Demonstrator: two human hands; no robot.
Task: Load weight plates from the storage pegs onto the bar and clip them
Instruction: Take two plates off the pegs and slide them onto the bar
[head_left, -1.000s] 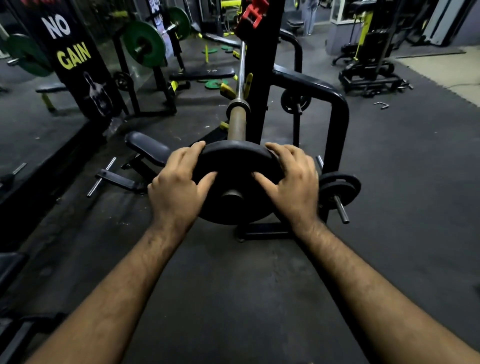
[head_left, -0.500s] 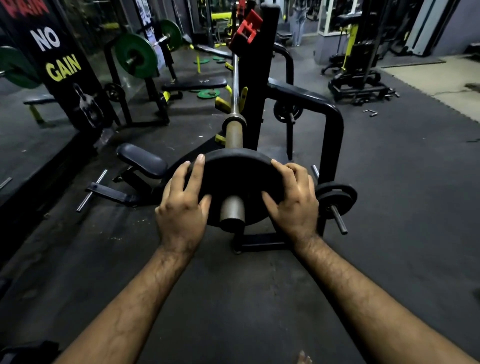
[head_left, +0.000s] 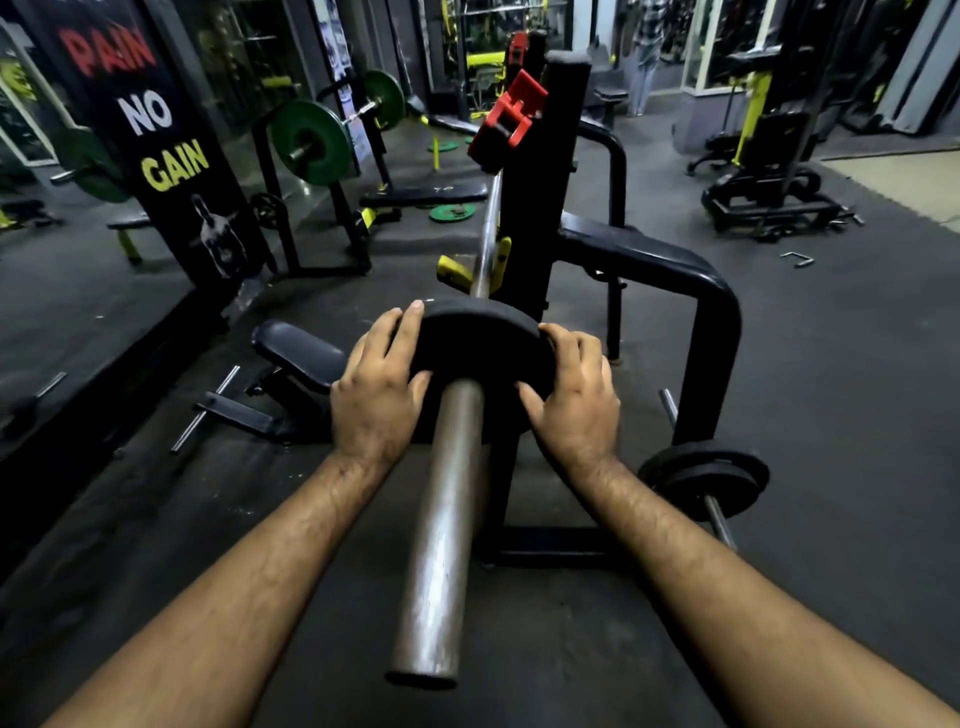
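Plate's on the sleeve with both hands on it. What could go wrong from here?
1. The black round weight plate sits far up the bare steel bar sleeve with no clip on it; it may slide back if let go.
2. The left hand and right hand grip the plate's rim, so fingers curled behind it could get pinched as it seats.
3. The red plastic clip sits high on the black rack upright, a stretch away.
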